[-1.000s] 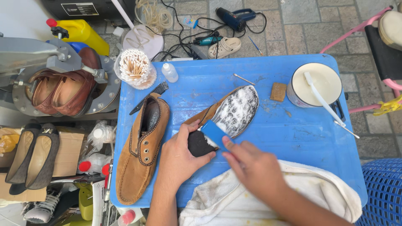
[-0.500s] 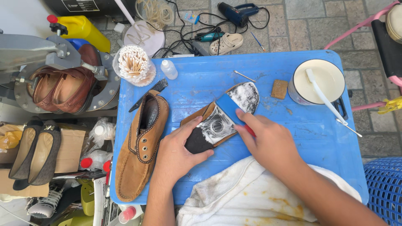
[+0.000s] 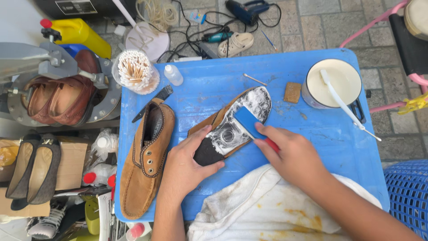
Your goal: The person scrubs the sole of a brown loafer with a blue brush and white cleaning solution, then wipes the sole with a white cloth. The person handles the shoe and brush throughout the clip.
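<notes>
Two hands work one upturned tan suede shoe (image 3: 232, 122): left hand (image 3: 187, 163) clamps its stiff black heel at 7 o'clock; right hand (image 3: 290, 154) grips a blue-headed brush (image 3: 246, 121) on the lathered, probably slippery sole.

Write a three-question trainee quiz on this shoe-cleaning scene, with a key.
1. True or false: the left hand steadies the upturned shoe at its dark heel.
2. What does the right hand press on the foamy sole? A) cotton swab B) blue brush C) towel
3. Fill in: the second tan shoe lies on the blue ____.

Key: 1 true; 2 B; 3 table.
</notes>
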